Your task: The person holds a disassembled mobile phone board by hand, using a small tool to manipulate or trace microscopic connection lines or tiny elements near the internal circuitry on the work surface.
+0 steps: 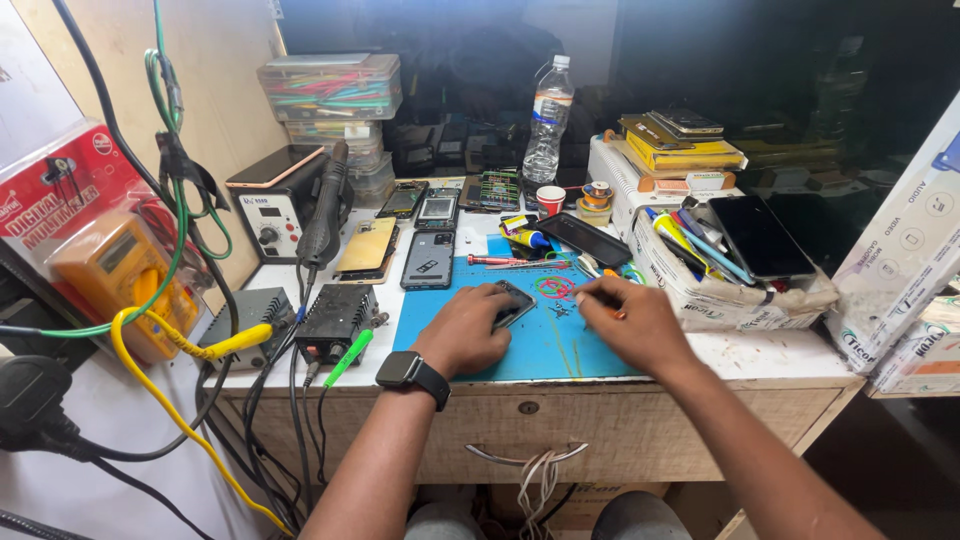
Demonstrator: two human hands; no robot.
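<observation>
My left hand (465,330) rests on the blue work mat (545,350) and grips a small dark phone (514,302), holding it flat. A black smartwatch sits on that wrist. My right hand (630,325) is just right of the phone, fingers closed on a thin orange-handled tool (600,308) whose tip points toward the phone. A tiny metal part (560,310) lies on the mat between the two hands.
Several phones (428,258) and a phone back (367,245) lie behind the mat. A hot-air station (275,205) and power supply (335,320) stand left, with hanging cables. A water bottle (548,120), red cup (551,199) and a full white box (720,290) stand behind and right.
</observation>
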